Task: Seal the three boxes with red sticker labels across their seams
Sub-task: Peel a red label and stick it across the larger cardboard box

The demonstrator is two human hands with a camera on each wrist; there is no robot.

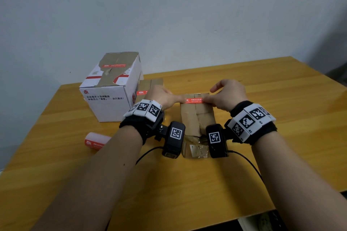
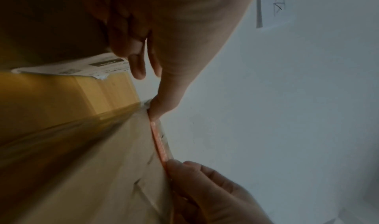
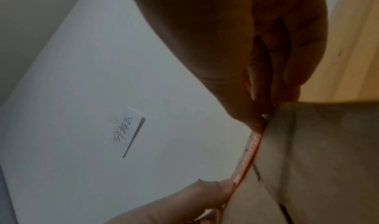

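both hands work a red sticker label (image 1: 194,100) across the far end of the brown box (image 1: 197,116) lying between the wrists. left hand (image 1: 163,98) presses the label's left end with a straight finger (image 2: 164,104), other fingers loosely curled. right hand (image 1: 228,96) pinches the right end. white box (image 1: 110,88) sits left of the left hand with a label on top; another brown box (image 1: 150,84) lies behind that hand. label roll (image 1: 97,141) lies left of the left forearm on the table (image 1: 281,99).
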